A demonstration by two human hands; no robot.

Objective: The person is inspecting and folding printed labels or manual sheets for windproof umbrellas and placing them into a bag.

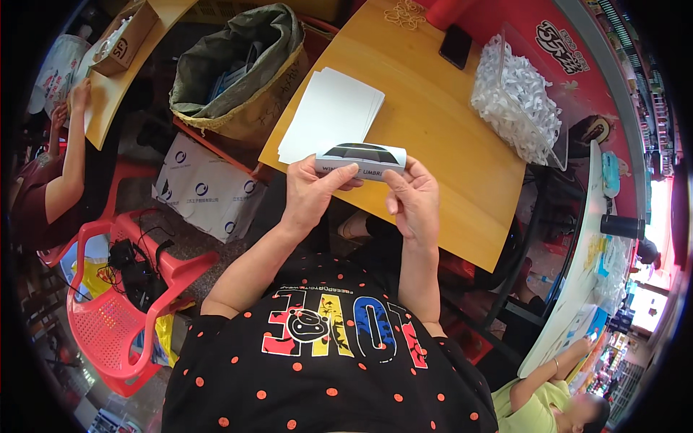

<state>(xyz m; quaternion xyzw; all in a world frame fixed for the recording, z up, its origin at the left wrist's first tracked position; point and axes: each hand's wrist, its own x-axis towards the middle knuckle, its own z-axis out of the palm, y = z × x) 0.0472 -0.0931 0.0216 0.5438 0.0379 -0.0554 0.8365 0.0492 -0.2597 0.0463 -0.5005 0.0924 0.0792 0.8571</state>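
Between both hands, above the near edge of the wooden table, I hold a printed paper sheet (369, 154) that is bent over into a flattened fold; a dark umbrella picture shows on it. My left hand (312, 186) is closed on its left end, thumb on the front. At the right end, my right hand (416, 195) grips the sheet between thumb and fingers. Just beyond my left hand lies a loose stack of white sheets (332, 108) on the tabletop (455, 195).
A clear bin of white strips (516, 101), a black phone (455, 47) and rubber bands (405, 14) are at the table's far side. Left of it stands a big sack (242, 79). A red plastic chair (108, 325) is at left. Other people work at both sides.
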